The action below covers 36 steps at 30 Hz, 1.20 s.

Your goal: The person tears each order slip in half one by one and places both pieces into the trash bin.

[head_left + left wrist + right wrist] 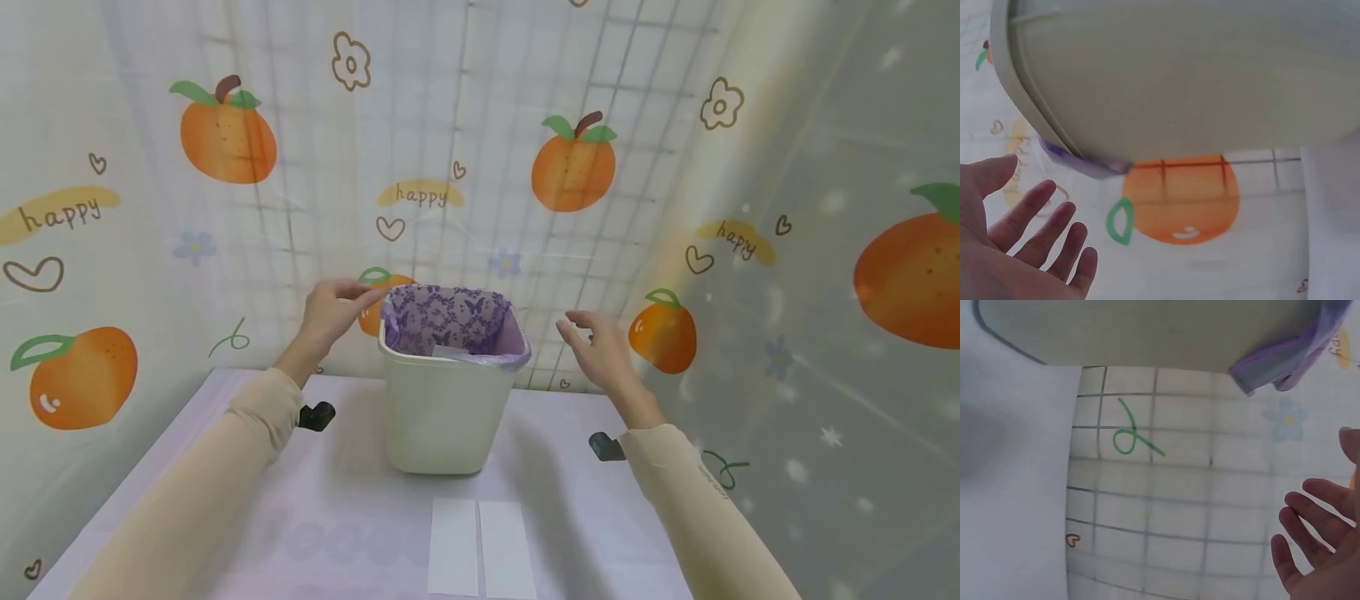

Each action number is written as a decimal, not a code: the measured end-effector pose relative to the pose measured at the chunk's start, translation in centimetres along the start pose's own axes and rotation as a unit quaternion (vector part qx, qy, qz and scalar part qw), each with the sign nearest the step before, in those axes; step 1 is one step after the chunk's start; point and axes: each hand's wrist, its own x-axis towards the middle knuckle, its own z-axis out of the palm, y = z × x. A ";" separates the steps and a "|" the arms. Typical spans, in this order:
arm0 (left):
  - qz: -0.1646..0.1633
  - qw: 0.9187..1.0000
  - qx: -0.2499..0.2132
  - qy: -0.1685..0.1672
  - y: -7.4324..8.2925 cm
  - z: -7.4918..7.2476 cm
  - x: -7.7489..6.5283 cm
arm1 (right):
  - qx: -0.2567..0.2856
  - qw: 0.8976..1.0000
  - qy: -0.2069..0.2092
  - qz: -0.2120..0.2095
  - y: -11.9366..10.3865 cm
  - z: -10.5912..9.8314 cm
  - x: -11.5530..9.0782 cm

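Note:
A pale cream trash bin (446,417) stands upright on the table, lined with a purple patterned bag (450,321) that folds over its right rim. Something white and flat (450,352) shows inside, near the front rim. My left hand (330,312) hovers to the left of the bin at rim height; its fingers (1040,234) are spread and hold nothing. On the other side, my right hand (597,346) is raised, apart from the bin, with relaxed fingers (1310,534) and nothing in them. In the right wrist view the bag's purple edge (1279,359) hangs past the rim.
Two white rectangular cards (453,546) lie side by side on the table (345,500) in front of the bin. Behind it hangs a curtain (495,108) printed with oranges, over a wire grid. Dark wrist devices (318,416) sit under both forearms.

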 end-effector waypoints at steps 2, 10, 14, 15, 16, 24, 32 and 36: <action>-0.009 1.000 0.003 0.001 -0.7 -0.3 -0.1 | 0.004 1.000 -0.004 0.004 0.8 0.3 -0.5; -0.018 1.000 0.002 -0.004 -4.0 -1.1 -0.2 | 0.005 0.999 -0.010 0.031 3.4 1.9 -2.1; -0.012 1.000 0.001 -0.004 -5.4 -1.6 -0.4 | 0.008 0.999 -0.003 0.046 4.0 2.8 -2.8; -0.013 1.000 0.000 -0.004 -5.7 -1.7 -0.5 | 0.009 0.999 -0.002 0.051 4.1 3.0 -3.0; -0.012 1.000 -0.003 -0.003 -6.1 -1.8 -0.6 | 0.010 0.998 -0.001 0.055 4.3 3.2 -3.2; -0.041 0.999 0.000 -0.021 -9.3 -1.5 -1.5 | 0.022 0.998 0.010 0.051 6.1 5.1 -4.8; -0.049 0.999 -0.004 -0.020 -12.2 -0.1 -2.3 | 0.040 0.997 0.026 0.061 7.8 7.0 -6.4; -0.045 0.999 -0.006 -0.017 -13.5 0.8 -2.9 | 0.036 0.997 0.035 0.066 8.4 7.8 -7.2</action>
